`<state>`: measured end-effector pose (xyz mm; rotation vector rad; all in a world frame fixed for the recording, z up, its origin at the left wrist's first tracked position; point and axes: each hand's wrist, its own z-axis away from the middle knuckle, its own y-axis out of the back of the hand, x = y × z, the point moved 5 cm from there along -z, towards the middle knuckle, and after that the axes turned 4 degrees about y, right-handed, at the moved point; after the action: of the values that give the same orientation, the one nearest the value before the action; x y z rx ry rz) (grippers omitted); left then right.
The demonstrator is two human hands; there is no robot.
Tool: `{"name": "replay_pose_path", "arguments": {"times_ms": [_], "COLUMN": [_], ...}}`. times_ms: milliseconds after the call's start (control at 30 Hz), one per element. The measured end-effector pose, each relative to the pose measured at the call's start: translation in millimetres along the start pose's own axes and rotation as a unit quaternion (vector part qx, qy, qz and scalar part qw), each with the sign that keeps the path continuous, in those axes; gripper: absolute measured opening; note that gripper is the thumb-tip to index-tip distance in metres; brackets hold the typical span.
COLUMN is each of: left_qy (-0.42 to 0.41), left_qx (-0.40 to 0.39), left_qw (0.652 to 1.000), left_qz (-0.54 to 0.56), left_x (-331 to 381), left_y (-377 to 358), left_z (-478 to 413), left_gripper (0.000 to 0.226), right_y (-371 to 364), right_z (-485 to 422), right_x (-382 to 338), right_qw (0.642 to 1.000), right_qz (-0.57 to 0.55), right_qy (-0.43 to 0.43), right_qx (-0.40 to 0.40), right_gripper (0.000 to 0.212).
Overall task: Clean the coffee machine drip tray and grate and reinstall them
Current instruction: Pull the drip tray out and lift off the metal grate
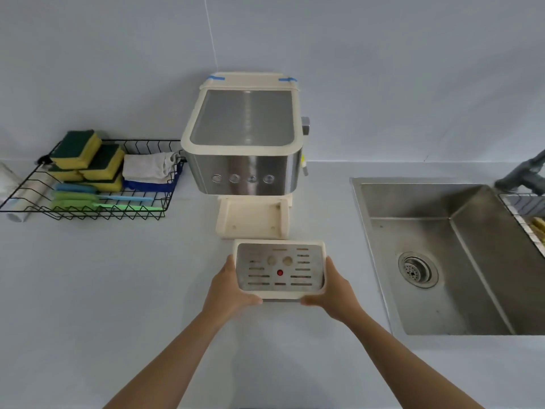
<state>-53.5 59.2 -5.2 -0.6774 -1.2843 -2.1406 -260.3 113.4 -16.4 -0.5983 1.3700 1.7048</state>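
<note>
At the far left a black wire rack (88, 202) sits on the pale counter (118, 290), loaded with yellow-green sponges (85, 157), folded cloths (150, 169) and brushes (97, 199). The left hand (227, 286) clamps the drip tray (280, 243) by its left edge, thumb curled under the near rim. The metal grate (280, 270) lies seated in the tray, a red dot at its middle. The tray sits just in front of the coffee machine (244, 149), whose base slot is bare. The right hand (334, 290) grips the tray's right edge likewise. Further right lies the steel sink (442, 290).
</note>
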Motion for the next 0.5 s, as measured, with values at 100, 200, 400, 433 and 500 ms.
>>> {"name": "replay_pose_path", "arguments": {"times_ms": [100,200,400,433,500], "left_qy": [0.004,0.006,0.016,0.018,0.024], "left_qx": [0.001,-0.005,-0.019,-0.024,-0.033], "left_qw": [1.000,1.000,1.000,1.000,0.999], "left_qz": [0.000,0.000,0.005,0.004,-0.004], "left_x": [15.6,33.6,60.4,63.0,66.0], "left_y": [-26.7,-55.6,-107.3,-114.3,-126.3], "left_z": [11.2,20.7,31.0,32.0,32.8], "left_gripper": [0.075,0.080,0.083,0.083,0.086], "right_y": [24.0,50.1,89.3,93.1,99.0], "right_z": [11.5,21.3,34.8,37.2,40.5], "right_x": [18.5,40.8,80.8,87.9,101.1], "right_qw": [1.000,1.000,0.999,0.999,0.998], "right_qz": [-0.002,-0.002,-0.004,-0.007,-0.010], "right_qy": [-0.001,-0.009,-0.029,-0.035,-0.053], "right_qx": [-0.006,-0.018,-0.025,-0.025,-0.025], "right_gripper": [0.067,0.064,0.069,0.071,0.073]}}
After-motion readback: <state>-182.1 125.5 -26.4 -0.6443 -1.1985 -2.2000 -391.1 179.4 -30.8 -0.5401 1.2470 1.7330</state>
